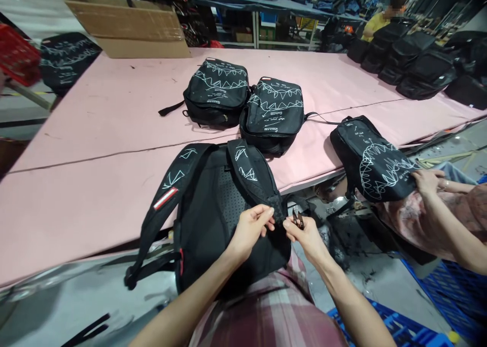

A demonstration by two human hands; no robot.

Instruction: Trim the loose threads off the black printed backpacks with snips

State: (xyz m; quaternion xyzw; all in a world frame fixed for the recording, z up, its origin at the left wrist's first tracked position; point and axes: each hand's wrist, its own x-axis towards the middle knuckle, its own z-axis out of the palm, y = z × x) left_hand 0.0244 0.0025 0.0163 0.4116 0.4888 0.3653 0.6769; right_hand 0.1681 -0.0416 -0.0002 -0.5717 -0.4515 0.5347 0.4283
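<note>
A black backpack (213, 210) lies back-up at the pink table's (95, 149) near edge, its right shoulder strap (253, 174) pinched at the lower end by the left hand (249, 228), while the right hand (306, 235) grips small thread snips (298, 219) just beside it.

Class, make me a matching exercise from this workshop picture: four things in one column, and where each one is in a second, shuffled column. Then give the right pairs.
Things
1. backpack
2. small snips
3. cardboard box
4. co-worker's backpack

Places
A. far left corner of the pink table
B. in the right hand
C. straps up, in front of the person, one strap pinched by the left hand
D. at the table's right edge, under another person's hand

Pairs: 1-C, 2-B, 3-A, 4-D
</note>
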